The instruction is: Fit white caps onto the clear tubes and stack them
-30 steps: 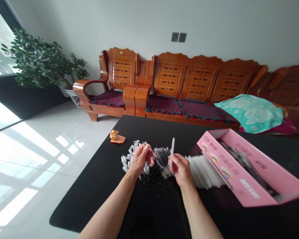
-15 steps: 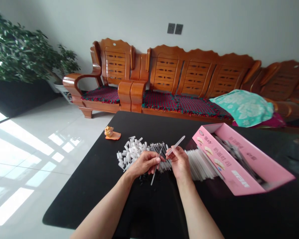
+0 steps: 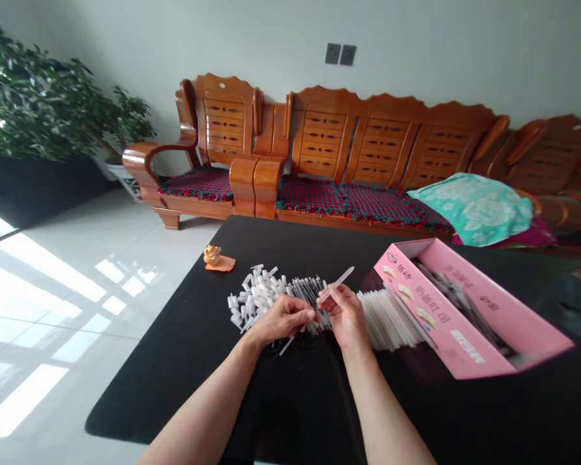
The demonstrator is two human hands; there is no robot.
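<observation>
Pen tube (image 3: 337,284) and refill (image 3: 287,344) held end to end, left of the pink box (image 3: 409,298)

The pen tube, pale and see-through, is in the right hand (image 3: 347,316), to the left of the pink box and raised above the bench (image 3: 184,381). That hand's grip is narrow, thumb and fingers pinching the tube near its lower end, with the other end slanting up towards the box. The left hand (image 3: 283,318), farther from the box, has a narrow grip too, pinching the thin refill, whose pale end points down and away from the box. The refill's upper tip meets the tube's lower end or is just beside it; I cannot tell whether it is inside.

Just beside the box, on its left, lies a row of pale tubes (image 3: 392,320). Farther left of the box come a row of dark refills (image 3: 306,289), then a heap of small white pieces (image 3: 256,294). Some small black pieces (image 3: 304,343) lie near the left hand, on the box's left, partly hidden. Inside the box are dark grey things (image 3: 459,300), too unclear to name. Well to the box's left, a small yellowish figurine (image 3: 212,256) stands on an orange piece (image 3: 226,264). Beyond the box stands a wooden sofa (image 3: 382,139), with a turquoise cloth (image 3: 484,210) on it.
</observation>
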